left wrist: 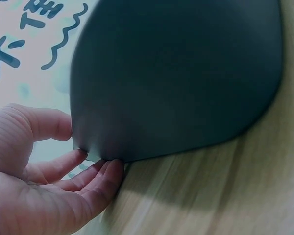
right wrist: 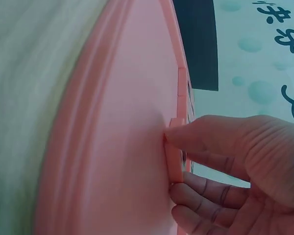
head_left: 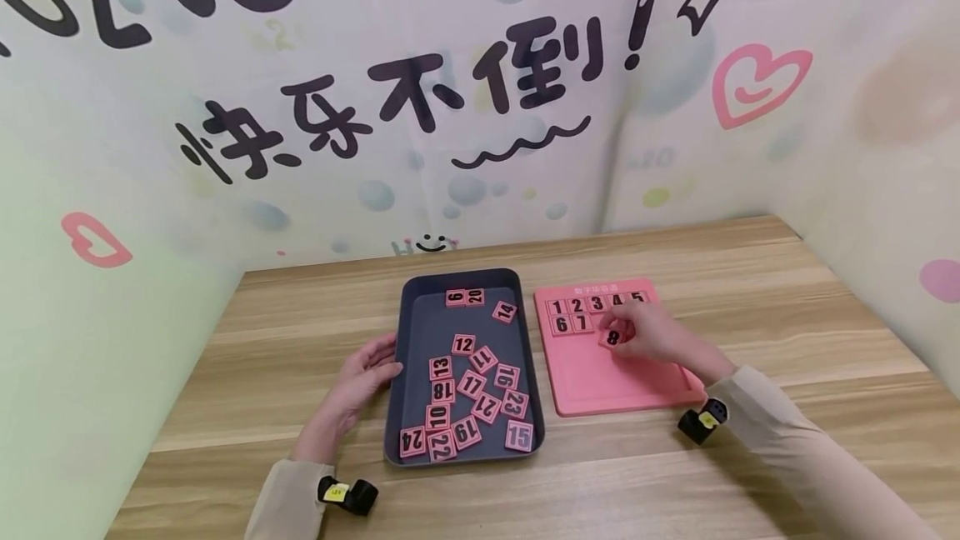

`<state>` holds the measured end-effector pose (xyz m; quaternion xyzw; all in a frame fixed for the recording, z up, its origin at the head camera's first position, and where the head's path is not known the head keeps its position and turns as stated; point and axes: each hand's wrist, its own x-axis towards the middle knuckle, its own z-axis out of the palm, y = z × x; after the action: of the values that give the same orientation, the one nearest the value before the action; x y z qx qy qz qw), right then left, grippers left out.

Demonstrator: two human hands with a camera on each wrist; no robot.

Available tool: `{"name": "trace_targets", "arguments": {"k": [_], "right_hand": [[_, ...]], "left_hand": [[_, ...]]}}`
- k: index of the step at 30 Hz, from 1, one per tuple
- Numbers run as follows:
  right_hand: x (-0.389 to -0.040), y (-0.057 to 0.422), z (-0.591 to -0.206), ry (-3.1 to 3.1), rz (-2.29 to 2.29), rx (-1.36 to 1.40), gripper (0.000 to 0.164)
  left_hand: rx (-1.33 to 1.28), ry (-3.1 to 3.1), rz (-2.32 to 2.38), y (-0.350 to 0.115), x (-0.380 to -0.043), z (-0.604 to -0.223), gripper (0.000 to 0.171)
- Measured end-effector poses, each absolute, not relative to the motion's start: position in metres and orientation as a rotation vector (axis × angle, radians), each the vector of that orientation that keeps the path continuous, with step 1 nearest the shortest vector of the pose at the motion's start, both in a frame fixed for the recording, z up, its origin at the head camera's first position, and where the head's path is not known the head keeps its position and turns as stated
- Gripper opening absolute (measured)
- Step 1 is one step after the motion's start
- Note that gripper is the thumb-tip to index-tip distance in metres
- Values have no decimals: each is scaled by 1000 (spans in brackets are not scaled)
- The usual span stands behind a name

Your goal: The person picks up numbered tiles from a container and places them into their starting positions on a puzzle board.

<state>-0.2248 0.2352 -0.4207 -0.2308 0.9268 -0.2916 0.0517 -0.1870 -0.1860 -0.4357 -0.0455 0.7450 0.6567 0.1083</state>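
My right hand (head_left: 643, 333) pinches a pink number tile marked 8 (head_left: 612, 338) between thumb and fingers, low over a pink number-puzzle board (head_left: 600, 386). In the right wrist view, the pinched tile (right wrist: 174, 152) is seen edge-on, close to the board's surface (right wrist: 132, 98). Tiles 1 to 5 stand in the top row, partly covered by the hand at right. Tile 6 (head_left: 561, 325) and tile 7 (head_left: 582, 323) lie below them. My left hand (head_left: 363, 377) holds the left side of a dark tray (head_left: 427, 332), thumb at the rim and fingers along the outer wall (left wrist: 176, 88).
Several loose number tiles lie in the tray at various angles, mostly in its front half, including tile 15 (head_left: 519, 436) and tile 12 (head_left: 463, 345). Tray and board stand side by side on a wooden table (head_left: 300, 340). A printed wall cloth (head_left: 420, 190) hangs behind.
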Motion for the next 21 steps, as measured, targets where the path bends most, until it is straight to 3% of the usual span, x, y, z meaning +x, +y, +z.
{"name": "trace_targets", "arguments": {"k": [15,21], "right_hand": [[-225,235,-421,2873,-908,-361,28],[-226,238,-416,2730,-973,-350,20]], "left_hand": [[-117,2183,1937,-186,-186,-434,53],[-128,2189,1928,-186,-185,-433,53]]}}
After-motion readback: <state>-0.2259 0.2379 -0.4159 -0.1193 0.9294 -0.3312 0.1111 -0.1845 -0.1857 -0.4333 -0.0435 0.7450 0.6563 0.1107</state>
